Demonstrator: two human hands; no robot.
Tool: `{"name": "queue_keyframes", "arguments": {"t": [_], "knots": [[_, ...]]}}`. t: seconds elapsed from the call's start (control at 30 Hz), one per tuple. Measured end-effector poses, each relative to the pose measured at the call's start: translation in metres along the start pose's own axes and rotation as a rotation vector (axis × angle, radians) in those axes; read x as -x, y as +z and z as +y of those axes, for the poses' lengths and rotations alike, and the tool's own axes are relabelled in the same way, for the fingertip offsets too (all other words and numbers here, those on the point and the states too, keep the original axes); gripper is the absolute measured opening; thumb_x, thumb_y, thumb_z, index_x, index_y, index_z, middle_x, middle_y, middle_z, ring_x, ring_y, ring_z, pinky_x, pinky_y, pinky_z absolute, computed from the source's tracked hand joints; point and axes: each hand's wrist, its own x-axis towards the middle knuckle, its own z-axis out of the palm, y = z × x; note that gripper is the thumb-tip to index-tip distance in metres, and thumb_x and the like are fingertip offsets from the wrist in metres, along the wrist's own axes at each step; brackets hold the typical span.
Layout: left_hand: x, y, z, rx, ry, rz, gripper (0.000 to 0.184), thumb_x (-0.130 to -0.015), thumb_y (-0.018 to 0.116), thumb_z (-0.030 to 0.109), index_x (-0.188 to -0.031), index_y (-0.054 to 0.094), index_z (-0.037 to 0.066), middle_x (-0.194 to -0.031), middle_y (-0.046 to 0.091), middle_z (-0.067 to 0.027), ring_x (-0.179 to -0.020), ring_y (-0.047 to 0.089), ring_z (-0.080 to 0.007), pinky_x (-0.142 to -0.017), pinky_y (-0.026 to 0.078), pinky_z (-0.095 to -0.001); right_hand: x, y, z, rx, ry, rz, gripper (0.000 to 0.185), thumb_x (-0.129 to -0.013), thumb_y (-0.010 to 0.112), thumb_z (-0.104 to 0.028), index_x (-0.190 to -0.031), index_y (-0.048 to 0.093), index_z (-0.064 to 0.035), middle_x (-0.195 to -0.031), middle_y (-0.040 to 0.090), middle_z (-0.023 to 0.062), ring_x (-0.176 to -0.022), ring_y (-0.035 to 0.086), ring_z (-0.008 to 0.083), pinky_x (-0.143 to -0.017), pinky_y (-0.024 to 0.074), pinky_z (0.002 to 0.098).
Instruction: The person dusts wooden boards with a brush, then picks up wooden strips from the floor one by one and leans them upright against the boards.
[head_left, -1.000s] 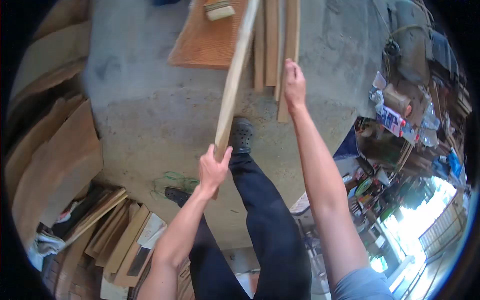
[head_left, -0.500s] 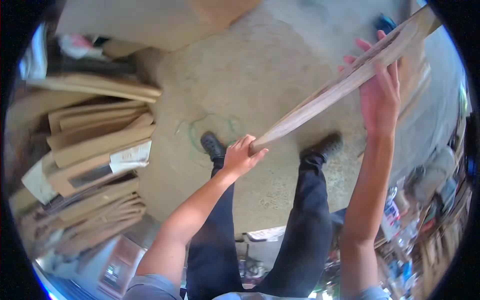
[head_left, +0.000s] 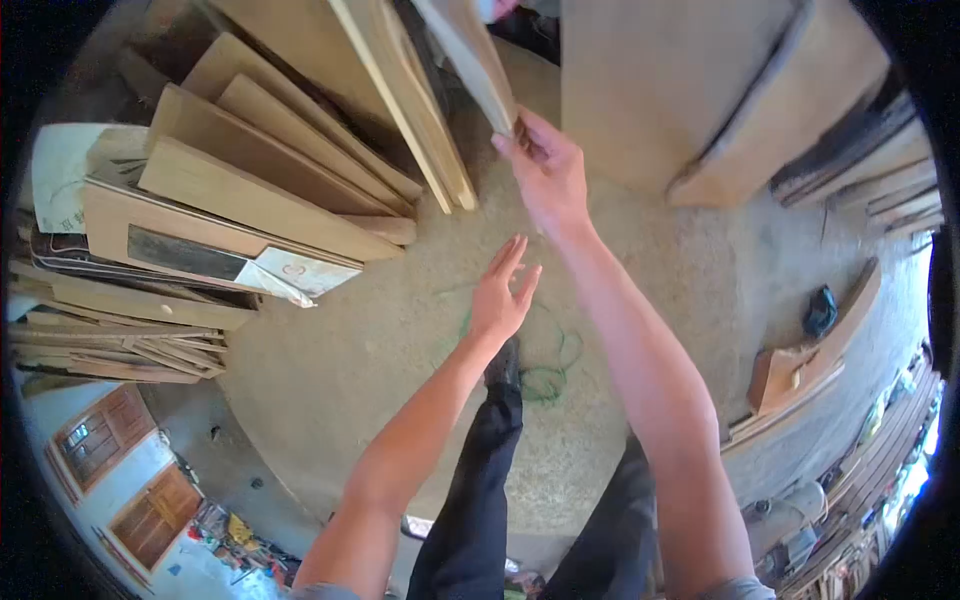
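A long wooden board [head_left: 468, 50] rises from my right hand [head_left: 552, 175] and runs out of the top of the head view. The fingers and thumb of that hand are closed around the board's near end. Lower down and to the left, my left hand [head_left: 500, 300] is apart from the board, fingers stretched and thumb spread, with nothing in it. Just left of the held board, pale narrow planks [head_left: 405, 110] stand on end. The held board's far end is out of view.
Wooden panels [head_left: 250, 190] lean in a stack at left, beside a pile of thin strips [head_left: 130, 345]. Large boards [head_left: 670, 90] stand at the upper right. A green cord [head_left: 545, 383] lies on the concrete floor by my foot. Cut wood [head_left: 820, 350] and a dark bag [head_left: 820, 312] lie at right.
My left hand has let go of the board's end. My right hand now grips near the end, and the board has swung from slanting right to pointing up beside the stacked panels.
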Motion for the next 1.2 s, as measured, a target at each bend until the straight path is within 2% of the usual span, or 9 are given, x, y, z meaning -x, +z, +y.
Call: {"name": "queue_keyframes", "arguments": {"t": [0.23, 0.33, 0.4, 0.53, 0.73, 0.83, 0.9, 1.0, 1.2], "knots": [[-0.047, -0.085, 0.000, 0.084, 0.010, 0.104, 0.043, -0.094, 0.062, 0.020, -0.134, 0.055, 0.007, -0.134, 0.058, -0.0144, -0.096, 0.069, -0.0232, -0.079, 0.056, -0.0323, -0.147, 0.095, 0.033, 0.304, -0.159, 0.069, 0.044, -0.086, 0.071, -0.022, -0.123, 0.063, 0.0000, -0.096, 0.072, 0.0154, -0.087, 0.068, 0.0165, -0.079, 0.0517, 0.0319], [-0.043, -0.099, 0.006, 0.135, -0.063, 0.118, 0.043, -0.092, 0.063, 0.020, -0.133, 0.056, 0.007, -0.133, 0.059, -0.0152, -0.093, 0.069, -0.0241, -0.077, 0.055, -0.0334, -0.190, 0.121, 0.029, 0.553, -0.378, 0.056, 0.050, -0.090, 0.067, -0.021, -0.130, 0.054, 0.0046, -0.113, 0.069, 0.0167, -0.099, 0.067, 0.0189, -0.086, 0.0515, 0.0324], [-0.043, -0.103, 0.004, 0.137, -0.092, 0.116, 0.043, -0.092, 0.063, 0.022, -0.132, 0.057, 0.006, -0.131, 0.060, -0.0157, -0.093, 0.070, -0.0242, -0.076, 0.055, -0.0334, -0.182, 0.123, 0.005, 0.624, -0.244, -0.054, 0.049, -0.091, 0.066, -0.024, -0.130, 0.055, 0.0025, -0.113, 0.069, 0.0173, -0.101, 0.067, 0.0208, -0.087, 0.0518, 0.0332], [-0.046, -0.101, 0.009, 0.093, -0.122, 0.151, 0.046, -0.094, 0.063, 0.025, -0.136, 0.054, 0.009, -0.092, 0.073, -0.0186, -0.077, 0.071, -0.0222, -0.072, 0.054, -0.0329, -0.120, 0.107, 0.008, 0.537, -0.103, -0.283, 0.043, -0.092, 0.064, -0.029, -0.127, 0.060, -0.0037, -0.113, 0.070, 0.0134, -0.104, 0.067, 0.0215, -0.090, 0.0511, 0.0321], [-0.032, -0.067, 0.016, 0.169, -0.161, 0.088, 0.045, -0.094, 0.062, 0.025, -0.135, 0.054, 0.008, -0.111, 0.070, -0.0140, -0.087, 0.069, -0.0190, -0.075, 0.054, -0.0339, 0.051, -0.017, 0.084, 0.399, 0.311, -0.273, 0.033, -0.090, 0.064, -0.026, -0.114, 0.065, -0.0033, -0.103, 0.071, 0.0162, -0.098, 0.069, 0.0241, -0.085, 0.0524, 0.0332], [-0.009, -0.027, 0.013, 0.021, -0.142, 0.045, 0.046, -0.092, 0.064, 0.031, -0.130, 0.058, 0.007, -0.103, 0.070, -0.0196, -0.081, 0.071, -0.0266, -0.073, 0.055, -0.0351, 0.129, -0.111, 0.144, 0.372, 0.433, -0.267, 0.026, -0.090, 0.062, -0.023, -0.107, 0.068, -0.0048, -0.095, 0.072, 0.0150, -0.090, 0.070, 0.0248, -0.080, 0.0530, 0.0330], [0.009, 0.014, 0.010, 0.053, -0.040, 0.021, 0.045, -0.092, 0.064, 0.032, -0.130, 0.058, 0.008, -0.098, 0.071, -0.0203, -0.083, 0.072, -0.0266, -0.073, 0.055, -0.0348, 0.188, -0.180, 0.153, 0.308, 0.555, -0.154, 0.025, -0.090, 0.061, -0.024, -0.105, 0.069, -0.0063, -0.092, 0.073, 0.0139, -0.088, 0.070, 0.0251, -0.079, 0.0532, 0.0337], [0.048, 0.076, 0.050, 0.015, -0.267, -0.259, 0.044, -0.094, 0.062, 0.032, -0.131, 0.058, 0.010, -0.113, 0.070, -0.0120, -0.093, 0.069, -0.0213, -0.080, 0.053, -0.0339, 0.274, -0.274, 0.150, 0.441, 0.691, -0.033, 0.027, -0.089, 0.062, -0.028, -0.105, 0.070, -0.0084, -0.092, 0.073, 0.0130, -0.088, 0.070, 0.0257, -0.079, 0.0533, 0.0359], [0.125, 0.255, 0.110, -0.139, -0.052, -0.537, 0.032, -0.093, 0.063, 0.029, -0.115, 0.066, 0.005, -0.117, 0.068, -0.0084, -0.097, 0.068, -0.0198, -0.083, 0.051, -0.0333, 0.424, -0.443, 0.124, 0.467, 0.829, 0.277, 0.032, -0.089, 0.061, -0.031, -0.104, 0.070, -0.0044, -0.095, 0.071, 0.0184, -0.091, 0.069, 0.0316, -0.082, 0.0535, 0.0388]]}}
